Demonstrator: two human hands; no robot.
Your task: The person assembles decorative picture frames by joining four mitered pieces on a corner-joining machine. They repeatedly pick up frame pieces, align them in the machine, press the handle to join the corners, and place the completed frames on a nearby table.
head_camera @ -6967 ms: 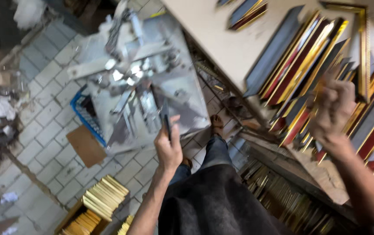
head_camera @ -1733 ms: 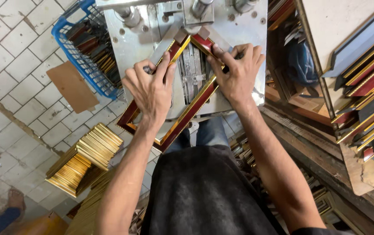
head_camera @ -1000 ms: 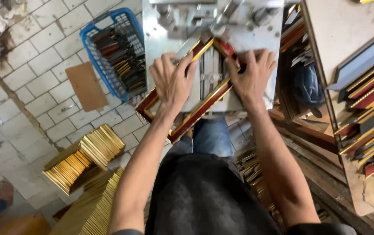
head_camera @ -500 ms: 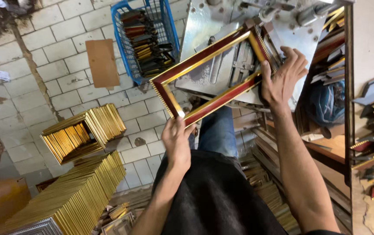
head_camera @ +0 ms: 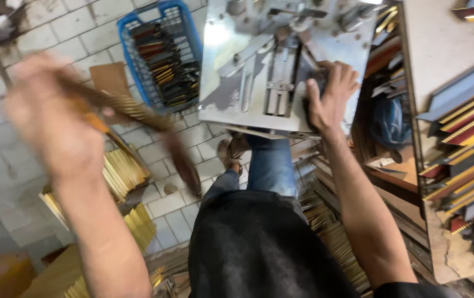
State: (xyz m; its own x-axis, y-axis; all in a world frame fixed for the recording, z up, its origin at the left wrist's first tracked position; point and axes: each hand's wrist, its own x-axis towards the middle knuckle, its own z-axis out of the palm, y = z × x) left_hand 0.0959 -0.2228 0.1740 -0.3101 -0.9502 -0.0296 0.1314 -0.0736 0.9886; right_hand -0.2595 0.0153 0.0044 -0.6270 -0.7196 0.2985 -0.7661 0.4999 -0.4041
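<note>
Picture frame (head_camera: 137, 127), on the machine's metal plate (head_camera: 220, 66) half a second ago, now swings out left (blurred) over the tiled floor (head_camera: 54, 27), left hand (head_camera: 54, 127) clasped around it. Right hand (head_camera: 328, 96) rests spread on the plate's edge; joining looks finished.

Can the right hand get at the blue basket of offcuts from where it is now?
Probably not directly. The right hand rests on the right edge of the metal machine table, and the blue basket sits on the floor beyond its far left side, so the table lies between them.
</note>
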